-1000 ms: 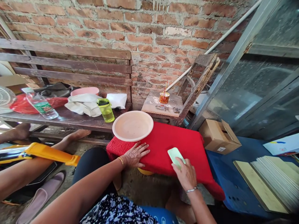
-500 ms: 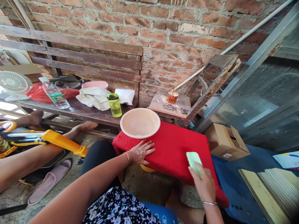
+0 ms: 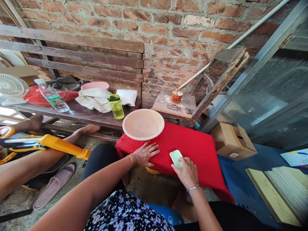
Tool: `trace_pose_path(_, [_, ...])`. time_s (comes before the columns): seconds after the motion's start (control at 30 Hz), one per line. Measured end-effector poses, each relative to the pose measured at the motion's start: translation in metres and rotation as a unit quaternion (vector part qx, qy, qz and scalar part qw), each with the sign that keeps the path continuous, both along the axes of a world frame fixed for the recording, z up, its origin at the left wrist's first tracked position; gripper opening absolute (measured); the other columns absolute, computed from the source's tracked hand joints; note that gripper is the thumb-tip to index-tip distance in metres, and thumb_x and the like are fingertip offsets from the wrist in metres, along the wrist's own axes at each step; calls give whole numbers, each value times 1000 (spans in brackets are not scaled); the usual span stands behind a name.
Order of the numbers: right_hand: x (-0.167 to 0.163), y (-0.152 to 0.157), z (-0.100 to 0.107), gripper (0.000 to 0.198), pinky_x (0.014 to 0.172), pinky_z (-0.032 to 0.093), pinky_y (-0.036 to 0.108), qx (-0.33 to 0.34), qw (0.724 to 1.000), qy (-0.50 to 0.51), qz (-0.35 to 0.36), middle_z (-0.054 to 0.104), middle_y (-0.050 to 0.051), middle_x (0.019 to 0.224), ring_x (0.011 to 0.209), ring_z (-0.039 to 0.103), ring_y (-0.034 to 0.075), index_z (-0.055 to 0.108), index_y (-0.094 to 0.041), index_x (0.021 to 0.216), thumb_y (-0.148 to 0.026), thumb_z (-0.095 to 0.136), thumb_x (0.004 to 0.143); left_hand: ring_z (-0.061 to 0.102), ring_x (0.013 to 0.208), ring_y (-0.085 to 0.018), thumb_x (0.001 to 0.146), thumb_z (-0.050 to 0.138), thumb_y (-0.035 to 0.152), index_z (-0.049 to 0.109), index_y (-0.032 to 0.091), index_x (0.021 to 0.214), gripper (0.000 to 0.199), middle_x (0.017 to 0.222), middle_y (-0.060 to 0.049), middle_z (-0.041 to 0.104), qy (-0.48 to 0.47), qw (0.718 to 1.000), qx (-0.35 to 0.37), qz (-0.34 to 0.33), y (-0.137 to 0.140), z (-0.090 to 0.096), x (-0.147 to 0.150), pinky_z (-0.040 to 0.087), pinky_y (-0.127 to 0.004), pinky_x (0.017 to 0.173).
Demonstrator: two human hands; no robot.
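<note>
With fingers of left hand spread flat on red-covered counter, on near side of basin, and those of right hand clamped round pale green block, nearer and right of basin. Looks light, stiff, smooth, perhaps slippery; best gripped by long sides. Mind counter's near edge, close under left hand; find most room right of basin, towards cardboard box.

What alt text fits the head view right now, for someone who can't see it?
A person's right hand holds a pale green object over a red cloth; the left hand lies on the cloth near a pale basin. A yellow-green bottle stands on a bench.
</note>
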State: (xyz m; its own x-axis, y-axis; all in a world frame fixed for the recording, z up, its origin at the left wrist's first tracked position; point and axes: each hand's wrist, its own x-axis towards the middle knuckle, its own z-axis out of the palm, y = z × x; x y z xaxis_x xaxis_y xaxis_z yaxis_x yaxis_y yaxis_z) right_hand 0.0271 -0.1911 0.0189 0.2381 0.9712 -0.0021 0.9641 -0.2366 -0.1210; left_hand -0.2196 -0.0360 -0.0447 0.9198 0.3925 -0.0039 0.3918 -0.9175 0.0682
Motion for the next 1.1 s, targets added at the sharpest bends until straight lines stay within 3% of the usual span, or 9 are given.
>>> trace_pose_path(0.17, [24, 4, 3, 24, 74, 43, 30, -52, 997, 48, -41, 66, 4, 100, 88, 66, 21, 63, -27, 105, -42, 64, 86, 24, 149, -37, 81, 64, 66, 38, 22, 153, 88, 161, -16, 29, 4, 1000, 4, 0, 0, 0, 1, 14, -56, 120])
trace_pose_path(0.4, [152, -69, -2, 52, 75, 51, 41, -93, 953, 62, -281, 66, 14, 95, 86, 68, 30, 63, -25, 111, -66, 45, 85, 26, 149, -36, 85, 61, 64, 39, 19, 152, 84, 159, -18, 33, -19, 1000, 4, -4, -4, 10, 3, 15, -55, 121])
trace_pose_path(0.5, [172, -84, 2, 65, 72, 52, 49, -84, 933, 26, -349, 65, 19, 97, 81, 67, 35, 62, -26, 116, -75, 34, 85, 27, 148, -36, 88, 60, 59, 41, 18, 151, 78, 159, -18, 33, -23, 1000, 1, -7, -4, 14, 3, 17, -54, 121])
trace_pose_path(0.57, [153, -76, 2, 64, 76, 52, 47, -46, 952, 28, -303, 64, 18, 97, 83, 66, 34, 62, -26, 117, -74, 36, 84, 27, 148, -35, 88, 60, 57, 42, 18, 150, 75, 159, -18, 33, -23, 1000, 2, -7, -4, 16, 3, 17, -53, 121])
trace_pose_path(0.67, [84, -45, -2, 54, 77, 52, 40, 19, 988, 68, -141, 63, 13, 102, 89, 65, 29, 60, -25, 119, -65, 46, 85, 27, 149, -35, 89, 59, 56, 41, 18, 151, 74, 159, -17, 33, -23, 1000, 4, -6, -4, 15, 2, 18, -52, 120])
trace_pose_path(0.77, [-2, -12, -6, 39, 73, 48, 32, 34, 996, 85, 10, 63, 7, 104, 87, 64, 23, 62, -27, 118, -50, 57, 87, 28, 148, -35, 88, 60, 57, 40, 18, 151, 77, 159, -18, 34, -25, 1000, 8, -8, -4, 12, 1, 19, -54, 120])
trace_pose_path(0.87, [-63, 5, -8, 33, 77, 45, 30, 40, 992, 61, 100, 62, 6, 101, 89, 63, 22, 65, -27, 114, -37, 68, 84, 30, 147, -37, 82, 67, 58, 41, 16, 150, 84, 158, -20, 35, -26, 1000, 11, -9, -3, 9, 2, 20, -55, 119])
trace_pose_path(0.97, [-73, 5, -12, 34, 80, 44, 31, 44, 992, 41, 109, 61, 6, 101, 92, 62, 22, 65, -27, 114, -32, 70, 82, 29, 147, -37, 81, 68, 58, 41, 17, 150, 85, 157, -20, 36, -22, 1000, 10, -8, -3, 9, 2, 20, -54, 119])
trace_pose_path(1.1, [-13, -21, -19, 33, 81, 45, 33, 37, 997, 63, 39, 62, 6, 104, 91, 63, 23, 62, -27, 116, -39, 62, 85, 28, 148, -36, 86, 63, 57, 41, 18, 151, 79, 158, -19, 35, -17, 1000, 4, -5, -4, 11, 1, 20, -54, 119])
